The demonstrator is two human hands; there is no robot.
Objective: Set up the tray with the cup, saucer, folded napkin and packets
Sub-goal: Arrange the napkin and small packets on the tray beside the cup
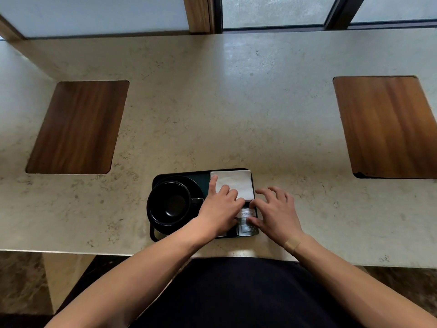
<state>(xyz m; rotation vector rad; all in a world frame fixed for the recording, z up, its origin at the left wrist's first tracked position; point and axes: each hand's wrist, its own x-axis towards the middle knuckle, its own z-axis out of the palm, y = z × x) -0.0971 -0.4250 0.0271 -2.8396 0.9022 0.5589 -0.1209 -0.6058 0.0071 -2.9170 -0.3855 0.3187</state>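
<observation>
A black tray lies on the stone counter near its front edge. On its left half a black cup stands on a black saucer. A white folded napkin lies flat in the tray's far right corner. Grey and white packets lie in the near right corner. My left hand rests on the tray with its fingertips on the napkin's near left part. My right hand has spread fingers, thumb and fingertips touching the packets.
The beige stone counter has two inset wooden panels, one at the left and one at the right. Windows with dark frames run along the back. The counter's front edge is just below the tray.
</observation>
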